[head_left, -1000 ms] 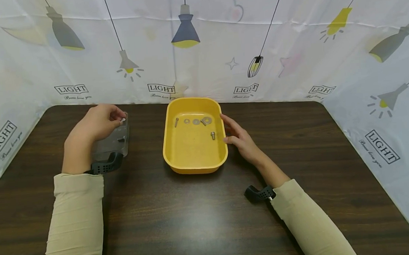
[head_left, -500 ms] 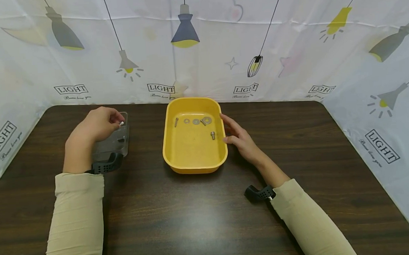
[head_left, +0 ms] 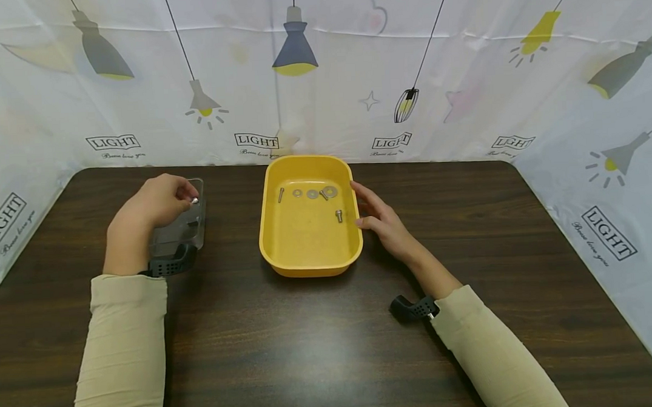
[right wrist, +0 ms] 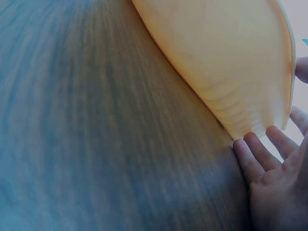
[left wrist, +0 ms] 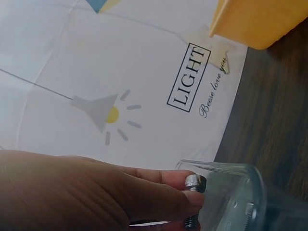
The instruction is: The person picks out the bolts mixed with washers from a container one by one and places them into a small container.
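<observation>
My left hand [head_left: 153, 202] is over a clear plastic box [head_left: 175, 233] at the left. In the left wrist view its thumb and fingers pinch a metal bolt [left wrist: 195, 181] with a knurled round head, the threaded shank pointing down beside the box's wall. A yellow tray [head_left: 312, 266] stands at the middle back. On its floor lie several washers [head_left: 330, 192], a thin screw [head_left: 281, 195] and a short bolt [head_left: 339, 215]. Spread along the tray's right side, my right hand [head_left: 388, 228] touches the rim and outer wall with its fingertips.
The dark wooden table [head_left: 310, 350] ends at the back against a white curtain [head_left: 332, 106] printed with lamps. More small metal hardware [left wrist: 250, 210] shows inside the clear box. Each wrist wears a black camera mount [head_left: 170, 262].
My left hand has shifted slightly toward me, bringing the bolt a little lower over the clear box. The right hand and the tray have stayed put.
</observation>
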`<state>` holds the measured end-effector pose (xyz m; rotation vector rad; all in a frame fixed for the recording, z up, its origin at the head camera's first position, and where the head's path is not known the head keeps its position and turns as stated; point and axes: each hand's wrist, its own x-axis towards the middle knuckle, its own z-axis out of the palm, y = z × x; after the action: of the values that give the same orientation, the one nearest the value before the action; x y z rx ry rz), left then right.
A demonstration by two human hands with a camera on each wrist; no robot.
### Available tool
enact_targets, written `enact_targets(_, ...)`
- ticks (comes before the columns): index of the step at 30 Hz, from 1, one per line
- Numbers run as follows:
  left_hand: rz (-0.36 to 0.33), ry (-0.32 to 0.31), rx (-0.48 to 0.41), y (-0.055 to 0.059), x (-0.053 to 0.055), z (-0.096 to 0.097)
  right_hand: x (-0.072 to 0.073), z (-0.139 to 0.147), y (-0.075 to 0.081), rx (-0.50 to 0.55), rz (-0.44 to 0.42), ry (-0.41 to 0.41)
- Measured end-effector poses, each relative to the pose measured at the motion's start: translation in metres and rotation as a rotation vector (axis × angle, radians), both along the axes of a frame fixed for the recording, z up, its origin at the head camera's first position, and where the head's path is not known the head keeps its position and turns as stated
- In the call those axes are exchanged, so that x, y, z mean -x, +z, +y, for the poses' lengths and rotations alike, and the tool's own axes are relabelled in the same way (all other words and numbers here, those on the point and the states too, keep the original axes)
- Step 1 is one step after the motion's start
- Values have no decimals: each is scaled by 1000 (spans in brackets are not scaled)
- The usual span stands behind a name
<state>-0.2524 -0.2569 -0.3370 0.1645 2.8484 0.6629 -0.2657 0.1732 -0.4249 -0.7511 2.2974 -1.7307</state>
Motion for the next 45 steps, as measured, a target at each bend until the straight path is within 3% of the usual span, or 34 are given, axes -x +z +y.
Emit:
enact_targets(9,1,-10,19,-4,0,1,0,0,-1,39,-7,23)
enact_targets(45,-35,18,55,-20,7,-4,1,0,-1,8,0,5)
